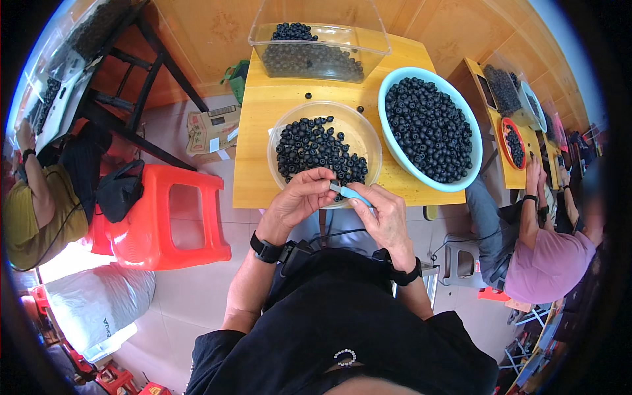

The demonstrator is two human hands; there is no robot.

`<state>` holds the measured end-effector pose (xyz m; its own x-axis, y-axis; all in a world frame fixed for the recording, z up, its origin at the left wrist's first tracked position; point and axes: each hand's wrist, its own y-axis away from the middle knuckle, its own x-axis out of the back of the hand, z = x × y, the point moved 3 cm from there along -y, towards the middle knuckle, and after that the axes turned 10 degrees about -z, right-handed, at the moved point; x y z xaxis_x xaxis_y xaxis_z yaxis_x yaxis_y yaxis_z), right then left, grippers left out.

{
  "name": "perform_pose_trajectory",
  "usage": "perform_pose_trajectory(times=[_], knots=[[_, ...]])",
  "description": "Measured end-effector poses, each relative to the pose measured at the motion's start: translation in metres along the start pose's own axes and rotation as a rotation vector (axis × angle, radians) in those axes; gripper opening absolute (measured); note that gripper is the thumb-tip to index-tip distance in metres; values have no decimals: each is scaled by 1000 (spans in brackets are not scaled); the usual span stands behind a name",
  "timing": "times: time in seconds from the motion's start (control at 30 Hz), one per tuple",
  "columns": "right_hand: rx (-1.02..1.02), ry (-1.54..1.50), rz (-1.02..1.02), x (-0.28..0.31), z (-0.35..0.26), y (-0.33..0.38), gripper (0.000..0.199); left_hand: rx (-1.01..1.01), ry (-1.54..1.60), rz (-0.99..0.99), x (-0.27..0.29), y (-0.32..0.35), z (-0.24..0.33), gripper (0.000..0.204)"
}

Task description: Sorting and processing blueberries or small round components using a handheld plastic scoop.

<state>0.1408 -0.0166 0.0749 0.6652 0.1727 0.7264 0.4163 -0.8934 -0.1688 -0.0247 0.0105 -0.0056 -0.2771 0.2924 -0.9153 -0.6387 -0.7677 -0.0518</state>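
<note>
Over the near rim of a round clear plastic tub point(372, 135), both my hands are closed and meet at the fingertips. My left hand point(299, 199) pinches a small black round piece point(334, 183), mostly covered by the fingers. In my right hand point(386, 218) is a small knife point(355, 196) with a light blue handle, its short grey blade against the piece. Many similar black pieces point(316, 148), bead-like with holes, lie in the tub below. To the right, a light blue basin point(475, 117) is heaped with more of them.
At the back of the yellow wooden table point(253, 145) stands a clear rectangular bin point(382, 49), partly filled with black pieces. Two loose pieces lie behind the tub. A red plastic stool point(164, 217) is at left. Other people point(546, 263) work at tables on both sides.
</note>
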Motion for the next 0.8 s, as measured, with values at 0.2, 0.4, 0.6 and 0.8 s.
perform_pose_trajectory(times=[0.2, 0.4, 0.6, 0.8], knots=[[32, -22, 25, -5, 8, -1, 21, 40, -37, -19, 7, 2, 1, 12], [-39, 64, 65, -9, 31, -4, 21, 36, -14, -140, -6, 14, 6, 12], [-13, -245, 148, 2, 18, -1, 22, -2, -79, -44, -23, 27, 10, 13], [-76, -519, -38, -10, -14, -10, 29, -11, -161, 92, -23, 17, 2, 15]])
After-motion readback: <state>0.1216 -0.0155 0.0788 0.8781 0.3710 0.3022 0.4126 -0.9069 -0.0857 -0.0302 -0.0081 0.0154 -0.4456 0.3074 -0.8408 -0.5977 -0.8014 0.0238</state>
